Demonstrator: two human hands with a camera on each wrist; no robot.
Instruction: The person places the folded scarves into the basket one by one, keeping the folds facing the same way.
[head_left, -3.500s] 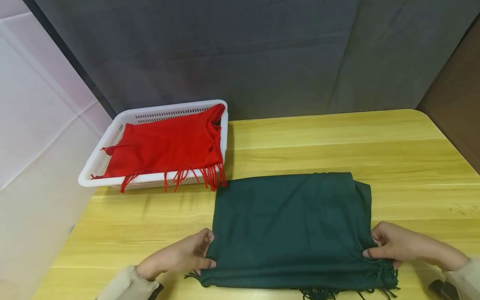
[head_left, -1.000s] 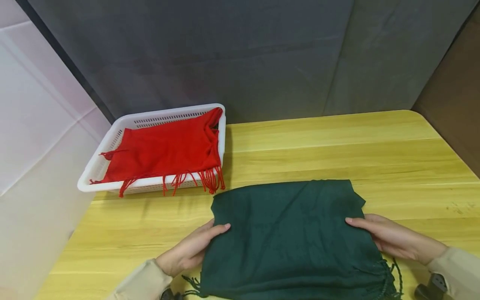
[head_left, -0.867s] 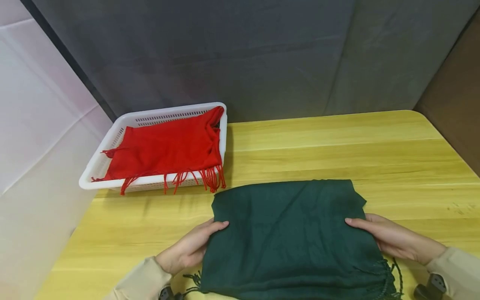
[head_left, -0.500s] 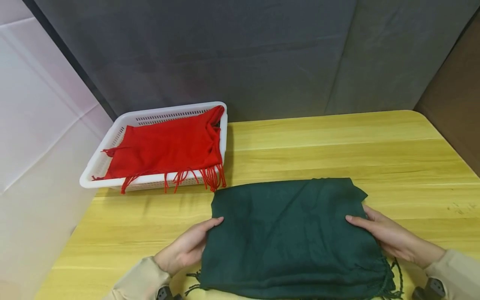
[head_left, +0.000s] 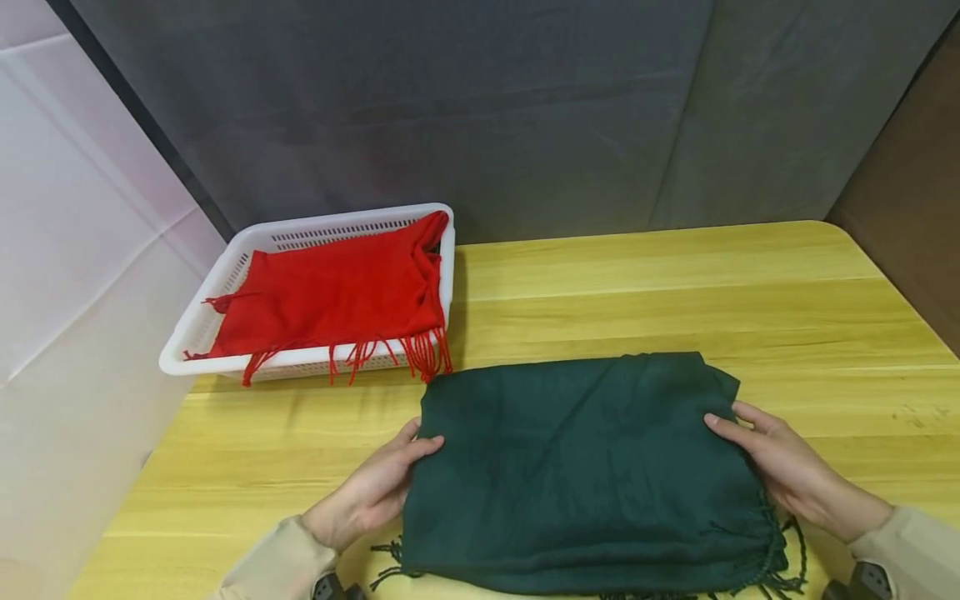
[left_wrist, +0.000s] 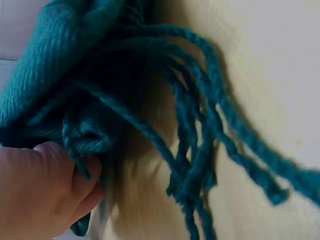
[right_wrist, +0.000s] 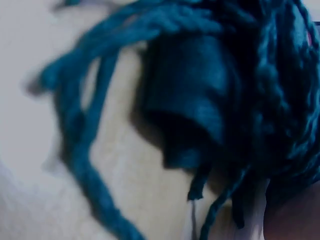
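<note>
A folded dark green scarf point(head_left: 577, 475) with fringed ends lies at the front of the table. On its left edge my left hand point(head_left: 375, 487) grips it, the thumb on top and the other fingers mostly hidden beneath. My right hand point(head_left: 798, 471) holds the opposite edge in the same way. In the left wrist view, twisted tassels point(left_wrist: 200, 115) hang from the fold beside the hand. The right wrist view is blurred; it shows a rolled fold of the scarf point(right_wrist: 190, 95) and loose strands, with only a sliver of the hand.
A white plastic basket point(head_left: 187, 333) stands at the back left, with a folded red scarf point(head_left: 337, 296) in it. Red fringe hangs over its front rim. Behind the wooden table point(head_left: 675, 283) rises a dark grey cloth backdrop point(head_left: 480, 117).
Earlier my hands pinched the scarf's sides nearer the front corners; they now hold it farther up. Over the last second both hands moved slightly outward, and the scarf's far edge shifted slightly away.
</note>
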